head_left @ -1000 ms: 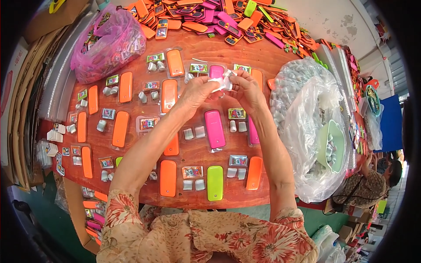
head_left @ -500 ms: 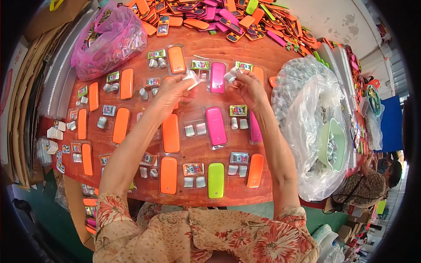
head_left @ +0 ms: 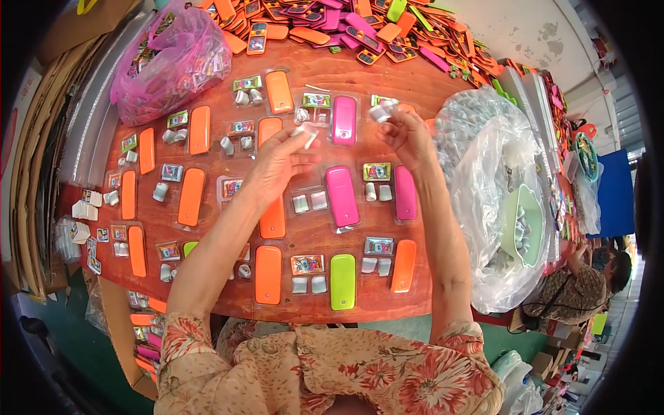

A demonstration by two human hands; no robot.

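Note:
My left hand (head_left: 278, 163) is raised over the middle of the wooden table (head_left: 221, 290) and pinches a small white piece (head_left: 306, 133) between thumb and fingers. My right hand (head_left: 407, 135) is up at the right and holds another small white piece (head_left: 382, 111) at its fingertips. Between the two hands lies a pink toy phone (head_left: 344, 120) in a clear tray. Below my hands are a second pink toy phone (head_left: 342, 196) and small silvery pieces (head_left: 309, 202) in clear trays.
Rows of orange toy phones (head_left: 191, 196) and one green one (head_left: 342, 281) in clear trays cover the table. A pink bag (head_left: 169, 59) sits far left, a heap of loose phones (head_left: 332, 21) at the back, clear plastic bags (head_left: 498, 194) on the right. Another person (head_left: 588, 283) sits far right.
My hands were together over the upper pink phone, working one white piece. They have since drawn apart, the left moving down-left and the right staying up right, each with a white piece.

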